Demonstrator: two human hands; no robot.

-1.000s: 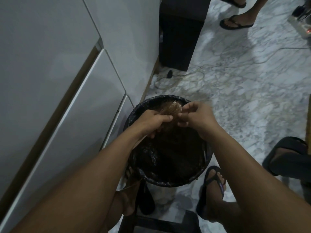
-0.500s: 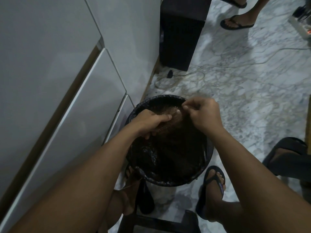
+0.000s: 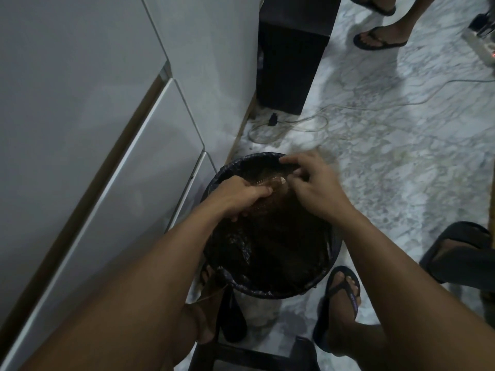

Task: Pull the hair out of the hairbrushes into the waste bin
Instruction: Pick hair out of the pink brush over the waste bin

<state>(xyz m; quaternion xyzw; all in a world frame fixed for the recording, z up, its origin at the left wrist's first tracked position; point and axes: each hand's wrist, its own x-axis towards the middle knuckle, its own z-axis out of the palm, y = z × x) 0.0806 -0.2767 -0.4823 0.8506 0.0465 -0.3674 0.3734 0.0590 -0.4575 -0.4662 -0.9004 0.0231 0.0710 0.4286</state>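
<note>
While the left hand (image 3: pixel 241 192) grips the brown bristled hairbrush (image 3: pixel 267 188) over the black-lined round waste bin (image 3: pixel 332 253), the right hand (image 3: pixel 308 180) pinches hair at its tip; better to tug away from that grip, low.

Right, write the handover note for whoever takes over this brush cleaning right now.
Left hand: grips the brown hairbrush and holds it over the round waste bin with the black liner.
Right hand: fingers curled at the brush's far end, seemingly pinching hair there; the strands themselves are too blurred to make out.
Done: brush is positioned above the bin, so whatever comes loose should fall inside. The bin's contents are too dark to judge.
Left: keep pulling hair off this brush and drop it in. No other hairbrush is in view, so find the rest.
</note>
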